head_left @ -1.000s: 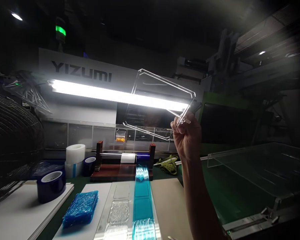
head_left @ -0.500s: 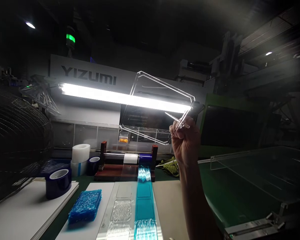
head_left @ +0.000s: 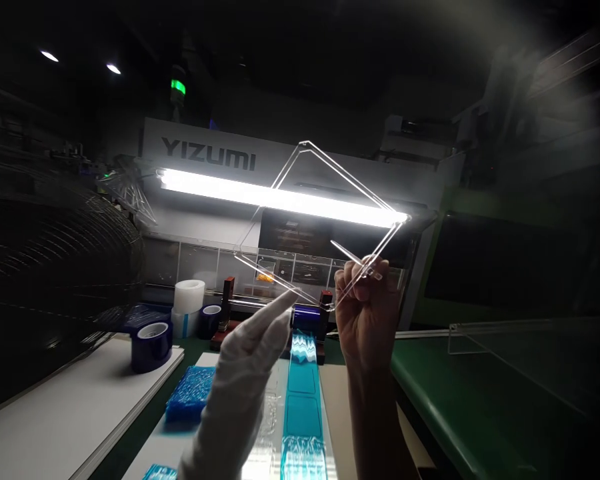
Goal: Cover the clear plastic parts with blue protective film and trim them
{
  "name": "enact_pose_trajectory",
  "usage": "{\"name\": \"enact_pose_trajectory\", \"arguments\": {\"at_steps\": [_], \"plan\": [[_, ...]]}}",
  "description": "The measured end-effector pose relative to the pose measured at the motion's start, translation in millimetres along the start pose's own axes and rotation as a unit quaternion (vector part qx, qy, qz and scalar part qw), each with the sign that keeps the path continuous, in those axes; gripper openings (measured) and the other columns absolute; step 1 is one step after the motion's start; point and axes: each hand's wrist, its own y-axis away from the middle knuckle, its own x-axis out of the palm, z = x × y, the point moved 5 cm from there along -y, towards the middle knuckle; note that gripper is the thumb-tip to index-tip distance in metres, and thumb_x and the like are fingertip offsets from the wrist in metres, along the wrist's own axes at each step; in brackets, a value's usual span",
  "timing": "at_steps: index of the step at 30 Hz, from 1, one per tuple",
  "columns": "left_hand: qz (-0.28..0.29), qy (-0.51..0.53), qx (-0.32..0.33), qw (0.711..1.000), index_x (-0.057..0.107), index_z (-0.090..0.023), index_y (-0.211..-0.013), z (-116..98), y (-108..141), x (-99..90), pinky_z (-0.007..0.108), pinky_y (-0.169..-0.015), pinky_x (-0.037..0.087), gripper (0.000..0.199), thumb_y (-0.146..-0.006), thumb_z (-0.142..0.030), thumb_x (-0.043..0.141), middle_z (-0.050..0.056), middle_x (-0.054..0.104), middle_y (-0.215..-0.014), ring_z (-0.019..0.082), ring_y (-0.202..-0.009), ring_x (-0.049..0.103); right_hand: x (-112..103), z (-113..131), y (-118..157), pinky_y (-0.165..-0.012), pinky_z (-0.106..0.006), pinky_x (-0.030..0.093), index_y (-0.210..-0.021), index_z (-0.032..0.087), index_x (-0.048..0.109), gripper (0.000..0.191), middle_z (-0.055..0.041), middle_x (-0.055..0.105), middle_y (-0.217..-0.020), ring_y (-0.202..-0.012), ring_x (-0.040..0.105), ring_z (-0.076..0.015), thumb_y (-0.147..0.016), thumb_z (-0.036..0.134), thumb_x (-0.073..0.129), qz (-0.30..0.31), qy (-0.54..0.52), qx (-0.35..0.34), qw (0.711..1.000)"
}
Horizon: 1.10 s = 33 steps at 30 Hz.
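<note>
My right hand (head_left: 367, 293), bare, is raised with its fingers closed on the lower right edge of a clear, thin rectangular plastic panel (head_left: 347, 177). The panel is tilted in front of a bright tube lamp. A slim, pale pointed piece (head_left: 347, 251) crosses the same fingers; whether it is part of the panel I cannot tell. My left hand (head_left: 255, 340) wears a white glove. Its fingers are stretched out, with the foremost fingertip at the panel's lower left edge. Below lies a strip of blue film (head_left: 303, 380) with rounded rectangles.
The lit tube lamp (head_left: 280, 198) spans the view behind the panel. Left stand a dark blue tape roll (head_left: 150, 350), a white roll (head_left: 189, 297) and a stack of blue-filmed pieces (head_left: 190, 393). A fan cage (head_left: 90, 260) fills the left edge. Green table surface (head_left: 445, 387) lies right.
My gloved left hand has come up from below to the panel's lower left edge. My right hand has turned the panel further onto its corner. The view has shifted left.
</note>
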Motion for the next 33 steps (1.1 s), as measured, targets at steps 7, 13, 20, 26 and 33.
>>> {"name": "enact_pose_trajectory", "arguments": {"at_steps": [7, 13, 20, 26, 33], "plan": [[0.075, 0.095, 0.001, 0.993, 0.073, -0.028, -0.093, -15.7, -11.8, 50.0, 0.037, -0.090, 0.053, 0.021, -0.076, -0.040, 0.067, 0.002, 0.073, -0.091, 0.020, -0.096, 0.066, -4.3, -1.4, 2.8, -0.051, -0.025, 0.027, -0.058, 0.023, 0.043, 0.026, 0.0068, 0.031, -0.056, -0.051, 0.025, -0.0092, -0.077, 0.025, 0.061, -0.015, 0.025, 0.006, 1.000], [0.066, 0.100, 0.015, 0.993, 0.073, -0.024, -0.088, -11.2, -15.4, 52.2, 0.032, -0.084, 0.054, 0.018, -0.078, -0.038, 0.067, 0.001, 0.074, -0.089, 0.017, -0.089, 0.067, -3.6, -1.2, 2.3, -0.052, -0.025, 0.028, -0.057, 0.022, 0.044, 0.025, 0.0065, 0.035, -0.060, -0.050, 0.025, -0.0078, -0.075, 0.015, 0.059, -0.009, -0.002, -0.005, 1.000], [0.041, 0.048, 0.069, 0.996, 0.070, -0.024, -0.071, -4.6, -21.9, 45.7, 0.017, -0.063, 0.048, 0.012, -0.078, -0.034, 0.068, -0.008, 0.065, -0.066, 0.006, -0.064, 0.058, -2.0, -2.2, 4.3, -0.050, -0.025, 0.027, -0.056, 0.021, 0.044, 0.025, 0.0063, 0.036, -0.060, -0.050, 0.026, -0.0074, -0.075, 0.012, 0.058, -0.018, 0.007, -0.009, 1.000], [0.030, 0.050, 0.085, 0.995, 0.072, -0.027, -0.078, -4.3, -22.3, 43.4, 0.014, -0.065, 0.048, 0.005, -0.078, -0.031, 0.069, -0.007, 0.064, -0.067, 0.006, -0.070, 0.059, -5.0, -6.7, 1.4, -0.048, -0.024, 0.028, -0.056, 0.021, 0.044, 0.025, 0.0076, 0.035, -0.055, -0.048, 0.026, -0.0072, -0.073, 0.013, 0.061, 0.003, -0.006, -0.021, 1.000], [0.061, 0.088, 0.057, 0.993, 0.072, -0.029, -0.075, 0.2, -23.6, 47.7, 0.012, -0.068, 0.048, 0.004, -0.077, -0.032, 0.070, -0.009, 0.066, -0.067, 0.005, -0.070, 0.059, -9.4, -7.5, 1.7, -0.049, -0.021, 0.030, -0.058, 0.019, 0.048, 0.022, 0.0079, 0.037, -0.055, -0.049, 0.029, -0.0059, -0.071, 0.003, 0.055, 0.021, -0.042, -0.032, 0.998]]}}
